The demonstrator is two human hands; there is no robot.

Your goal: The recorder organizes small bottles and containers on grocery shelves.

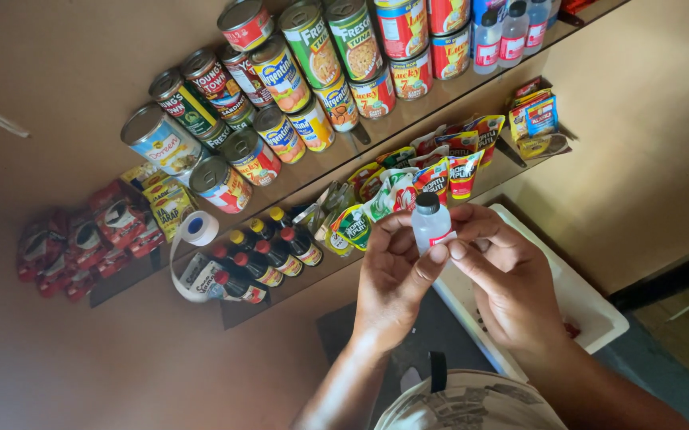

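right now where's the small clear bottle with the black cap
In the head view the small bottle sits just right of centre, pinched between the left hand and right hand, in front of the sachets and above the white tray.

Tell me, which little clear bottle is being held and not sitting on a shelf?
The black-capped clear bottle, pinched between the left hand and right hand. The other clear bottles stand together on the top shelf.

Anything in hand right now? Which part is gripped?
Both hands hold one small clear bottle with a black cap: left hand fingertips on its left side, right hand fingertips at its lower right.
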